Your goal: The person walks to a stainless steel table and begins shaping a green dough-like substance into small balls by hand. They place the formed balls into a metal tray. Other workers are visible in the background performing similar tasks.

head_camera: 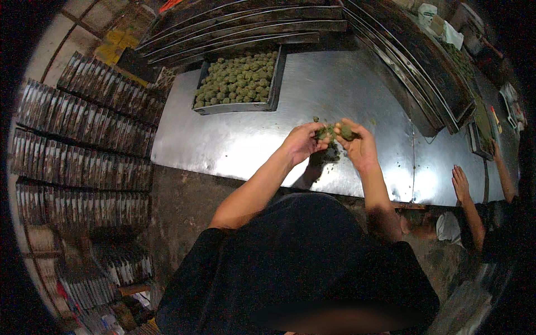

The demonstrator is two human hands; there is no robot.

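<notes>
My left hand (pixel 302 143) is closed around some crumbly green dough-like material (pixel 324 133). Beside it, my right hand (pixel 361 148) grips a rounder green lump (pixel 346 132). Both hands are close together above the sheet-metal tabletop (pixel 234 138), and loose crumbs lie below them. A small green piece (pixel 316 119) shows just beyond my left fingers. Farther back on the left of the table stands a metal tray (pixel 234 109) filled with several layers or rows of green balls (pixel 238 79); how deep they go is hidden.
Stacked dark trays (pixel 251 27) line the back, with more long trays (pixel 412 79) at the right. Racks of thin metal-edged trays (pixel 83 155) stand at left. A co-worker's hands (pixel 460 184) are at the right, near a tray of green material (pixel 481 113).
</notes>
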